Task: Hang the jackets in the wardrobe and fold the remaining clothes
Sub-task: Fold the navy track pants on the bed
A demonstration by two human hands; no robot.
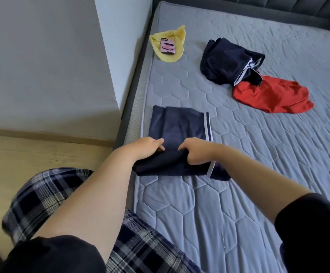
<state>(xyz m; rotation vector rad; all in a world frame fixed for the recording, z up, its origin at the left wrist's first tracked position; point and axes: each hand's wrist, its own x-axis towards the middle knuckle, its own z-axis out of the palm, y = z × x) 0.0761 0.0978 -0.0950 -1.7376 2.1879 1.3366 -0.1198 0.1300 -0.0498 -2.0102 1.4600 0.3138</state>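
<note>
Two hands worked the same garment at centre frame. The left hand [149, 145] and the right hand [194, 152] each gripped a fold of the navy shorts [177, 129], fingers curled into the cloth at its lower part. The near edge of the shorts was lifted and bunched between the hands; the far part lay flat on the mattress [258, 154], close to the mattress's left edge. A white stripe ran down the right side of the shorts.

Upper centre-right of the frame: a second navy garment [225, 60], crumpled, with white trim showing at its right side. Just below and right of it lay a red garment [270, 95], also crumpled; the two touched or overlapped where they met, which one I could not tell.

Upper left-centre, near the mattress edge: a yellow cloth [177, 36] with a phone [167, 46] in a pink patterned case resting on it. Both were well apart from the shorts.

Left of frame: a pale wall [42, 56] and, below it, a light wood floor [32, 154]. Bottom of frame: plaid trousers [42, 194] on the person's leg, and black sleeves [307, 223] on both upper arms. A dark padded headboard [258, 6] crossed the top right corner.
</note>
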